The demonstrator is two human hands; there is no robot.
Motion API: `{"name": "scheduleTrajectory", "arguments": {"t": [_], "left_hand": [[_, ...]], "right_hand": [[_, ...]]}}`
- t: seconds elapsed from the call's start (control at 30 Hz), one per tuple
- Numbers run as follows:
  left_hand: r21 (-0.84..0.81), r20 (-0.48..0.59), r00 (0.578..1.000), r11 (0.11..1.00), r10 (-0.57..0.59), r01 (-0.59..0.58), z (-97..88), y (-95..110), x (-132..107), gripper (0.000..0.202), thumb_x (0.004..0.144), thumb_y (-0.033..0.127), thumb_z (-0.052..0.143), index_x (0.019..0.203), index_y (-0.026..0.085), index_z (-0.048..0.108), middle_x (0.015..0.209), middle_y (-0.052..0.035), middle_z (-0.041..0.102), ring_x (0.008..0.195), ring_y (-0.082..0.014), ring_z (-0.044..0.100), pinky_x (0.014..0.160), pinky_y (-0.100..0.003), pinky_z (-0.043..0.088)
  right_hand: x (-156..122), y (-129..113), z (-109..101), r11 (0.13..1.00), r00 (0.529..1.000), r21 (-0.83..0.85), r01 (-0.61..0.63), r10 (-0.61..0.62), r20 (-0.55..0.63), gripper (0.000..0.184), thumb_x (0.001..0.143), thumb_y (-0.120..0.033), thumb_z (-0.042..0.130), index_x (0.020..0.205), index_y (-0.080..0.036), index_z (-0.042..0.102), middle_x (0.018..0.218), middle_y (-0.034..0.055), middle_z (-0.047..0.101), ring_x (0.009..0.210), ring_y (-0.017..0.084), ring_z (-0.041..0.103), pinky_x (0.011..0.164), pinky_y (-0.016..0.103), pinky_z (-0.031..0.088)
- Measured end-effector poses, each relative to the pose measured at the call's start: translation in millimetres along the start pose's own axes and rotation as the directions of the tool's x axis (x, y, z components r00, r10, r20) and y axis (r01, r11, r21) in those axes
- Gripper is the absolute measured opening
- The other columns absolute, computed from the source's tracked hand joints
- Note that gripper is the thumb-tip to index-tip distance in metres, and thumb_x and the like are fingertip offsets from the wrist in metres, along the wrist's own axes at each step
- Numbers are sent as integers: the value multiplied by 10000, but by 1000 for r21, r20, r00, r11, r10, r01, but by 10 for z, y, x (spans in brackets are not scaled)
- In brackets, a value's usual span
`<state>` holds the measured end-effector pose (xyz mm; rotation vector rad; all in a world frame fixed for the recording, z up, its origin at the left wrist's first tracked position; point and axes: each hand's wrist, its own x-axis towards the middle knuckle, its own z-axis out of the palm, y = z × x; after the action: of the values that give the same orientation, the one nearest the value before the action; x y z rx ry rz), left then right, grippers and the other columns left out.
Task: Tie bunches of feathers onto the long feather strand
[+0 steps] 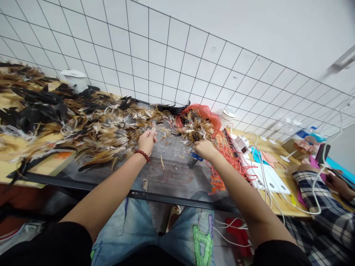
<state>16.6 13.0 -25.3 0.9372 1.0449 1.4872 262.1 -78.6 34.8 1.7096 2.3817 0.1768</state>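
My left hand [147,142], with a beaded bracelet at the wrist, is closed in a pinch at the edge of a long heap of brown and tan feathers [111,129]. Whatever lies between its fingertips is too small to make out. My right hand [204,148] is curled closed beside a bunch of feathers [195,125] in a red plastic bag [212,115]. Its fingertips are mostly hidden, so what they hold does not show. A blue-handled tool [195,156] appears just below that hand. Loose feather bits [162,162] lie on the clear tabletop [169,181] between my hands.
Red and orange strands [229,162] pile up right of my forearm. Beyond are a white board [270,176], white cables [267,184] and a lidded white cup [226,117]. A wire grid [166,55] stands behind. At far right sits a person in a plaid sleeve [316,190].
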Motion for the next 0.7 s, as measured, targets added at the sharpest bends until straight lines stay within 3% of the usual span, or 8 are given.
{"name": "scheduleTrajectory", "arguments": {"t": [0.1, 0.17, 0.27, 0.3, 0.37, 0.47, 0.57, 0.7], "left_hand": [[-2, 8, 1000, 1000, -3, 3, 4, 5, -9, 181, 781, 271, 604, 640, 166, 561, 475, 55, 459, 421, -77, 431, 471, -197, 360], [-1, 5, 1000, 1000, 4, -4, 5, 1, -8, 183, 780, 275, 608, 639, 166, 565, 476, 55, 462, 421, -77, 434, 468, -196, 356], [-6, -14, 1000, 1000, 5, -5, 10, -12, 2, 182, 781, 271, 606, 636, 167, 574, 475, 54, 465, 420, -78, 440, 467, -195, 356], [-9, -22, 1000, 1000, 3, -3, 13, -14, 4, 181, 782, 267, 605, 634, 166, 577, 474, 53, 467, 419, -77, 441, 467, -194, 358], [-21, -27, 1000, 1000, -1, 0, 23, -9, -1, 179, 781, 259, 606, 631, 166, 581, 469, 51, 467, 416, -77, 441, 468, -193, 359], [-51, -4, 1000, 999, -5, 4, 39, 21, -35, 180, 778, 255, 616, 627, 165, 578, 463, 51, 461, 413, -76, 432, 463, -191, 356], [-45, 19, 1000, 999, -22, 23, 49, 54, -77, 186, 789, 230, 600, 618, 159, 579, 462, 46, 461, 416, -78, 429, 458, -193, 357], [-19, 10, 1000, 1000, -19, 19, 51, 61, -95, 194, 804, 198, 575, 616, 151, 588, 459, 41, 465, 416, -79, 436, 455, -195, 361]], "right_hand": [[114, 60, 65, 998, 999, 52, 27, -26, -21, 170, 813, -187, 532, 745, -115, 670, 887, 141, 692, 827, 211, 626, 800, 316, 408], [123, 153, 44, 997, 998, 77, -9, 14, -67, 163, 817, -200, 517, 798, -123, 659, 919, 131, 690, 819, 201, 628, 766, 302, 423], [116, 306, -56, 934, 951, 337, -121, 207, -232, 209, 864, -226, 428, 886, -141, 617, 895, 96, 683, 774, 164, 621, 691, 263, 446], [124, 341, -95, 840, 906, 530, -118, 310, -289, 198, 864, -249, 429, 867, -152, 601, 834, 72, 677, 717, 144, 606, 652, 247, 447], [163, 362, -165, 485, 804, 874, 37, 504, -314, 149, 816, -311, 511, 788, -176, 570, 740, 24, 657, 595, 107, 546, 568, 219, 434], [244, 274, -227, 16, 763, 959, 282, 603, -234, 168, 698, -322, 642, 726, -187, 546, 786, 5, 678, 523, 64, 486, 504, 194, 418], [290, 159, -245, -213, 774, 923, 321, 621, -125, 181, 646, -256, 670, 753, -188, 540, 822, 11, 702, 521, 54, 517, 490, 175, 439], [304, 215, -249, -339, 753, 876, 344, 656, -42, 154, 673, -205, 628, 779, -192, 516, 722, 1, 680, 558, 69, 579, 522, 163, 485]]}}
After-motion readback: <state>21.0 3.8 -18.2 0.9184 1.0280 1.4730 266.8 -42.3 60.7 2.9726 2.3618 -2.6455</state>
